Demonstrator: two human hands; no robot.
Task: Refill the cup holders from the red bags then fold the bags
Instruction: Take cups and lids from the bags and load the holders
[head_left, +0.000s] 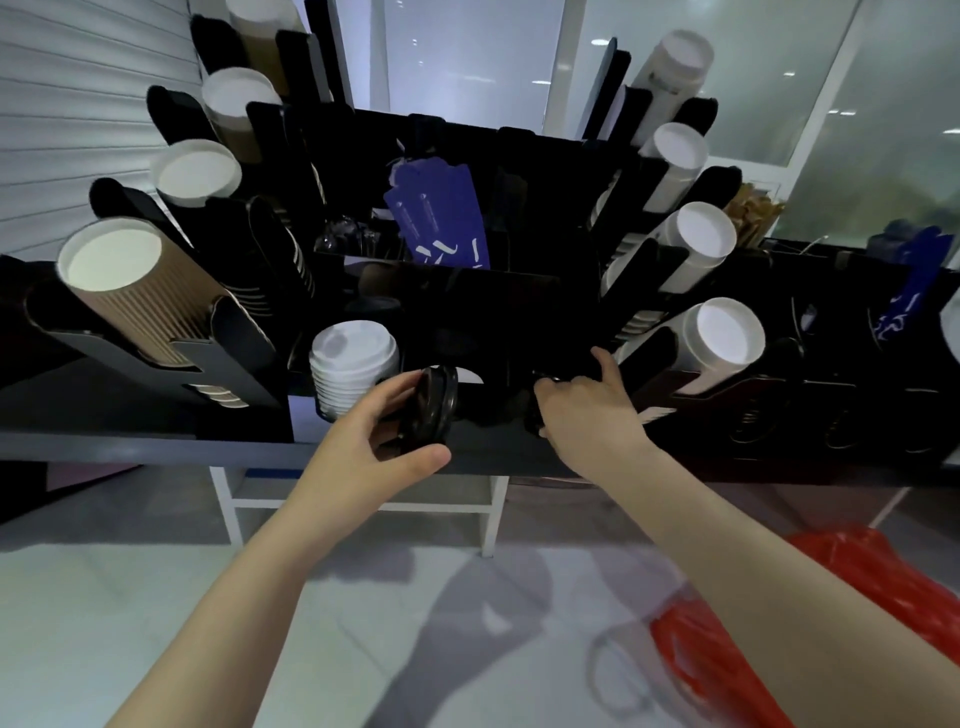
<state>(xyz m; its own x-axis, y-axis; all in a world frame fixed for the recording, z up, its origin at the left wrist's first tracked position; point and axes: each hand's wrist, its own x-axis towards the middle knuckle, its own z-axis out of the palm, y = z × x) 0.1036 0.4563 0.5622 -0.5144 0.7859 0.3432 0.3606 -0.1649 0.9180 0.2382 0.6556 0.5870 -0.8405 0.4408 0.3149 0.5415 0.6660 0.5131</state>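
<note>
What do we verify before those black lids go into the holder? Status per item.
1. Left hand grips the black lids: ok, thumb and fingers round the stack.
2. Lids at the opening of the black holder, beside the white lids: ok.
3. Opening free inside: cannot tell, too dark.
4. Right hand bracing the holder: cannot tell, fingers curl at its dark front.
5. Red bags clear of both hands: ok, on the floor.
</note>
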